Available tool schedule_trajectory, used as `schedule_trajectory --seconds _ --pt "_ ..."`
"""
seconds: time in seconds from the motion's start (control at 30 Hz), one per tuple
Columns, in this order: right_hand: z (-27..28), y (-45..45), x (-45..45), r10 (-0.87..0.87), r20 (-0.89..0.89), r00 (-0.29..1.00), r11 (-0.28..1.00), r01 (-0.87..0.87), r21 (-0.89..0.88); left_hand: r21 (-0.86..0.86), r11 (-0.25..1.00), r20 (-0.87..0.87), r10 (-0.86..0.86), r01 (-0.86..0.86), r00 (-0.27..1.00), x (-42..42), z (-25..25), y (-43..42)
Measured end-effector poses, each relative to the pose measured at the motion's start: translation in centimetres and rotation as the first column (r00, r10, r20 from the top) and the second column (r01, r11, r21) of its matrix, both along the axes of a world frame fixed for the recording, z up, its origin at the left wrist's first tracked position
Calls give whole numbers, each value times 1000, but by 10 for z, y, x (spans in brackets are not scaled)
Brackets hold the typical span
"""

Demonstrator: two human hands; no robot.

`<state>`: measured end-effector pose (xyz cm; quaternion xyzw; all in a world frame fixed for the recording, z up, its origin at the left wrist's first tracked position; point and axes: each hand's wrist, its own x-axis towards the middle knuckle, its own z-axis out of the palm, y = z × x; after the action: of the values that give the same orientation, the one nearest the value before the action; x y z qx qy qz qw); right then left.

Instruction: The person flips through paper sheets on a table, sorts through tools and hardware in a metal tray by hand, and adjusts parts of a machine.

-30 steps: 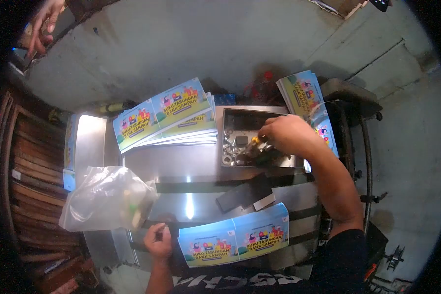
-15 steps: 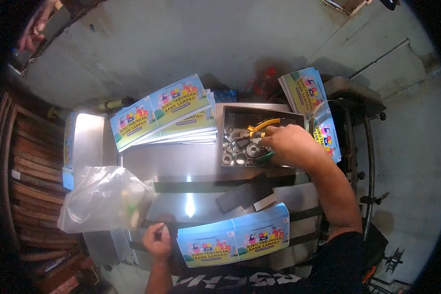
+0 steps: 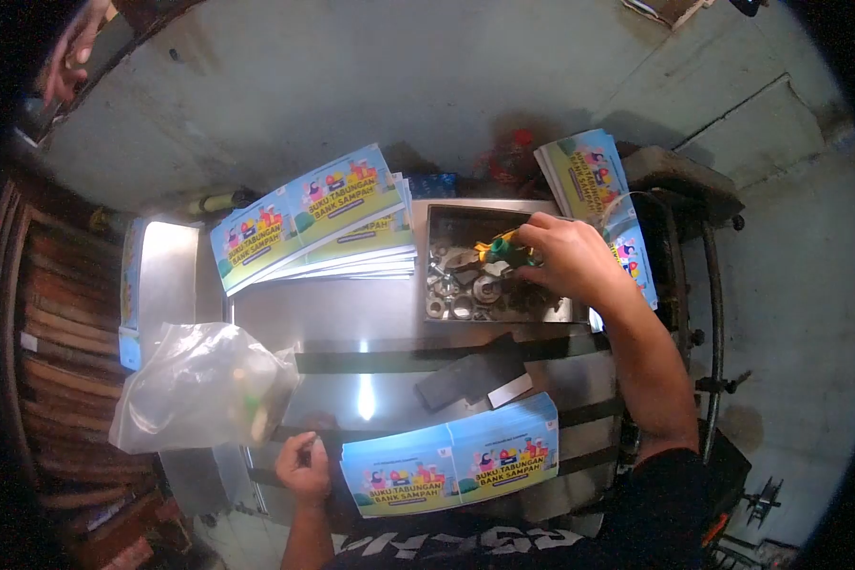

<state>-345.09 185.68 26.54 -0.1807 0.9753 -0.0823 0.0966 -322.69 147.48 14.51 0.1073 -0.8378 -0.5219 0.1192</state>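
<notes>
My right hand is inside the metal parts box, its fingers closed round a small green thing whose kind I cannot make out. Yellow-handled pliers lie partly hidden behind it. Washers, nuts and bolts fill the left part of the box. Near the table's front edge, my left hand rests with loosely curled fingers and nothing visible in them. To its right lies a stack of printed booklet covers, and a dark flat block sits just beyond that stack.
Another fanned stack of covers lies at the back left. More covers lean at the back right beside a dark machine frame. A clear plastic bag stands on the left. Another person's hand shows at top left.
My right hand has shifted slightly within the box. The green thing, lower in the box before, is now up at my fingers and partly covers the pliers. My left hand has stayed put.
</notes>
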Motion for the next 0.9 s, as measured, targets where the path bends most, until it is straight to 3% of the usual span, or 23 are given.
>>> schedule_trajectory --seconds 0.2,0.27,0.33,0.43,0.57,0.63,0.9 --pt "0 14 -6 55 -16 998 998 -56 -7 -28 1000 -33 -7 6 999 0 -4 -1" --pt "7 18 -7 -19 -47 999 998 16 -62 -43 999 -36 -5 3 999 -2 1 3" --pt "13 16 -4 -22 0 1000 999 22 -23 54 998 -25 13 -11 1000 -4 3 6" --pt "8 4 7 107 78 991 986 -116 120 -80 997 -35 -21 18 999 -1 -6 -2" --pt "-17 3 12 43 73 996 982 -56 178 -26 1000 5 5 -5 1000 -1 -5 -1" --pt "-7 11 8 -37 -17 999 999 38 32 -92 996 -9 5 -6 1000 -2 -3 2" --pt "-10 34 -7 -163 -22 986 984 161 -70 -23 1000 43 14 -13 999 2 -6 -1"
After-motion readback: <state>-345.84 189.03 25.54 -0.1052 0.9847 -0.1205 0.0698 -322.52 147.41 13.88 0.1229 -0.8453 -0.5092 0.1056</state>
